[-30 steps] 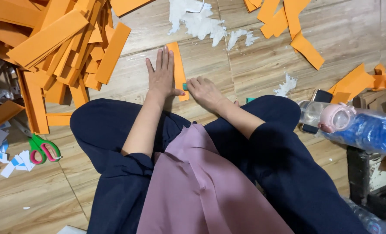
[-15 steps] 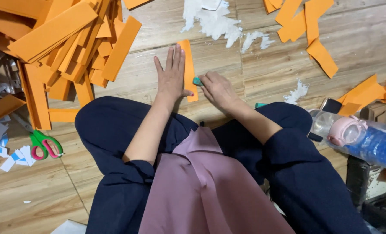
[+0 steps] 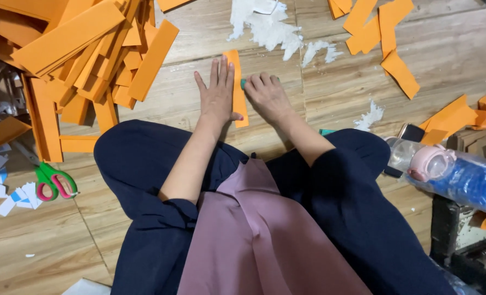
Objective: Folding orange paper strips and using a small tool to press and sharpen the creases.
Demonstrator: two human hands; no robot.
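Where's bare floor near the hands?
Bare floor right of the right hand, up to the orange scraps; also left of the left hand, below the orange pile. Crowded: the pile, white scraps above, bottle far right.

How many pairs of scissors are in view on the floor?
1: the green-and-pink-handled scissors lie on the wooden floor at the left, below the orange strip pile. More may be hidden under that pile.
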